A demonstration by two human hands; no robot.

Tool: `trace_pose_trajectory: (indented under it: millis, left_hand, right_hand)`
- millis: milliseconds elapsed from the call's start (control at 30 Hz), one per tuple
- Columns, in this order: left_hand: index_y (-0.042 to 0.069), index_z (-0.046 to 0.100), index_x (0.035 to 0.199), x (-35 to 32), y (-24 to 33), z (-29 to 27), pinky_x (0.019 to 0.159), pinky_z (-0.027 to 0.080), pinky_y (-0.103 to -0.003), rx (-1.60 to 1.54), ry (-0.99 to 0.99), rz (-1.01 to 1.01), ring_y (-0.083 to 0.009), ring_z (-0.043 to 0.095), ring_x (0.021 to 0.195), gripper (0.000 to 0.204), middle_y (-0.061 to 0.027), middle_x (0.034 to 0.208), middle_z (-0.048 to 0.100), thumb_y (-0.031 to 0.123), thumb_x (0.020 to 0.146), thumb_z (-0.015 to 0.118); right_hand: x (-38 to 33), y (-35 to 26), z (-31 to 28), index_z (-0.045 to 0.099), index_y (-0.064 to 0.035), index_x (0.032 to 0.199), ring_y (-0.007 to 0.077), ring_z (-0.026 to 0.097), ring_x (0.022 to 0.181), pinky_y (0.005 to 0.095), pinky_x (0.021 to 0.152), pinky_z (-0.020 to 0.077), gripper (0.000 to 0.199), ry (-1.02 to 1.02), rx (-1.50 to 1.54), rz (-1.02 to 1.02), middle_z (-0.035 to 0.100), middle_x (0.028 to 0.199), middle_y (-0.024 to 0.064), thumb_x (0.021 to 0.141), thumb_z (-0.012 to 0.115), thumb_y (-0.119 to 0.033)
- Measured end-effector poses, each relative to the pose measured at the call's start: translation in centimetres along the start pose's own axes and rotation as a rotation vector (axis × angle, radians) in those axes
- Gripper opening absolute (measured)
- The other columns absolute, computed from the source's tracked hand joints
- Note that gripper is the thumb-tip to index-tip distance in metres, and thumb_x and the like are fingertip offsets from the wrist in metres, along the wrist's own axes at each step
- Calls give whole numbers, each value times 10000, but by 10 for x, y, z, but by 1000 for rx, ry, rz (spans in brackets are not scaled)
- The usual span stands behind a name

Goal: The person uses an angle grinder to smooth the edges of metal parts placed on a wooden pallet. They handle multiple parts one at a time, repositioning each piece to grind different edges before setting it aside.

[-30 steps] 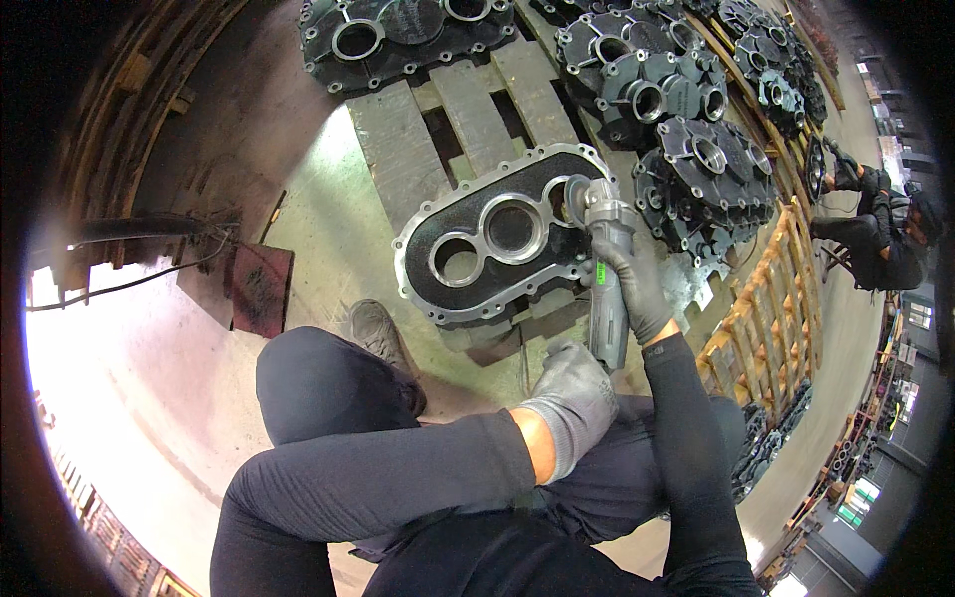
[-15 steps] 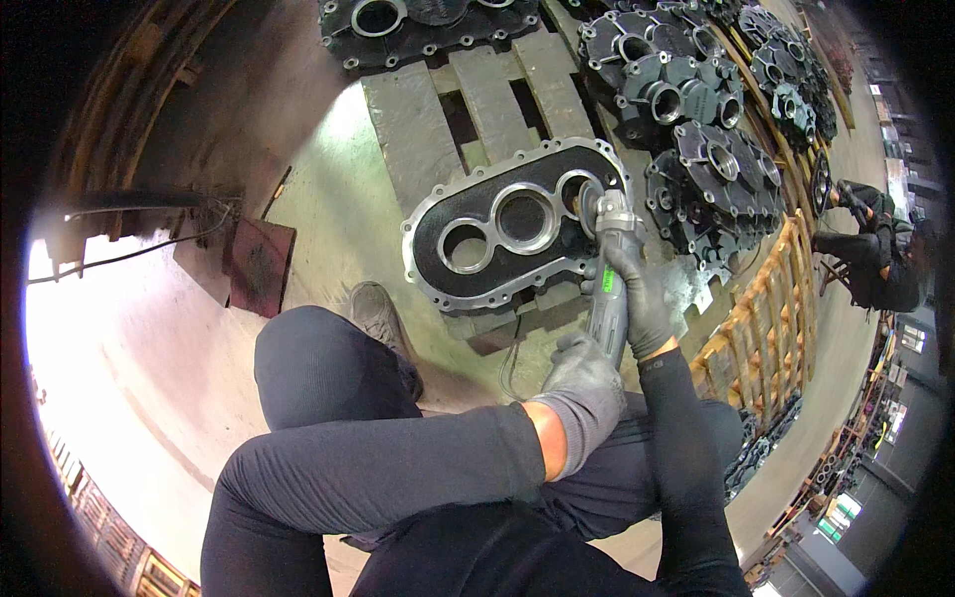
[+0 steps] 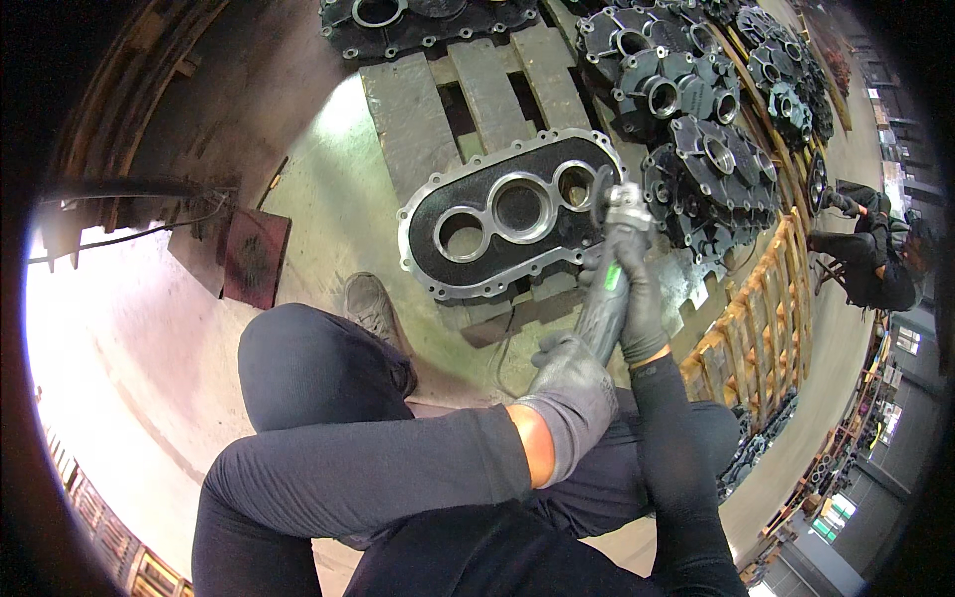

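Both my gloved hands hold a grey angle grinder (image 3: 599, 323) with a green label. My left hand (image 3: 572, 383), closed, wraps the rear of its body. My right hand (image 3: 639, 303) closes round the front part, just behind the metal gear head. The grinder's disc (image 3: 601, 193) stands on edge at the right end of a black cast-metal housing cover (image 3: 468, 207). Whether it touches the rim cannot be made out. That cover has a bright machined rim with bolt holes and three round bores, and lies flat on a wooden pallet (image 3: 410, 109).
Stacked dark castings (image 3: 711, 164) stand close on the right, by a wooden slatted crate (image 3: 761, 318). Another casting (image 3: 428, 25) lies at the far end of the pallet. My shoe (image 3: 373, 308) is left of the cover. A seated person (image 3: 875, 244) is at far right.
The grinder has shifted a little right, its disc going from beside the right-hand bore to the cover's right rim. Both hands keep their grip. The view has shifted slightly.
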State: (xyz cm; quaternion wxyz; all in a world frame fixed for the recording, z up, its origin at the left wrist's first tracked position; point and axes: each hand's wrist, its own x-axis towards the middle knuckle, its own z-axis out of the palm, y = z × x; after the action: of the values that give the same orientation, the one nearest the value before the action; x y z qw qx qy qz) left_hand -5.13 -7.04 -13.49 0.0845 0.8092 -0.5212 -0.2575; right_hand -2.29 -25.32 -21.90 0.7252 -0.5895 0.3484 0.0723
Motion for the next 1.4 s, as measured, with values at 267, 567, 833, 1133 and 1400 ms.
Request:
trace_pose_trajectory:
  millis: [267, 567, 833, 1133, 1400]
  left_hand:
    - [82, 841, 1134, 7, 0, -23, 734, 567, -568, 109, -209, 110, -330, 771, 846, 278, -122, 963, 810, 194, 931, 688]
    - [73, 819, 863, 6, 5, 26, 685, 563, -468, -4, 193, -20, -310, 714, 712, 186, -119, 777, 734, 201, 925, 698]
    - [109, 833, 1105, 4, 6, -1, 764, 563, -566, 23, -146, 49, -332, 773, 887, 249, -116, 1003, 806, 216, 917, 711]
    - [141, 829, 1221, 1, 8, -19, 837, 554, -615, 10, -245, 99, -343, 784, 1004, 316, -107, 1116, 824, 238, 951, 698]
    - [150, 831, 1227, 13, 13, -11, 831, 553, -604, 20, -249, 99, -332, 783, 1031, 319, -85, 1139, 825, 241, 943, 719]
  right_hand:
    - [23, 5, -15, 596, 27, 1306, 238, 781, 868, 367, 811, 671, 580, -51, 158, 92, 758, 1035, 160, 1011, 712, -458]
    - [4, 21, 8, 590, 22, 1316, 228, 780, 879, 338, 801, 664, 609, -74, 228, 171, 759, 1059, 165, 992, 739, -472]
    - [-11, 9, 13, 614, 20, 1300, 215, 784, 881, 335, 747, 649, 577, -172, -87, 18, 770, 1041, 164, 994, 755, -448]
    - [20, -64, -59, 615, -103, 1428, 377, 750, 1061, 461, 952, 587, 693, 85, -1290, -467, 763, 1200, 202, 843, 849, -392]
    - [36, -45, -63, 505, -138, 1538, 415, 706, 1145, 492, 987, 570, 815, -137, -1604, -658, 722, 1275, 193, 838, 850, -375]
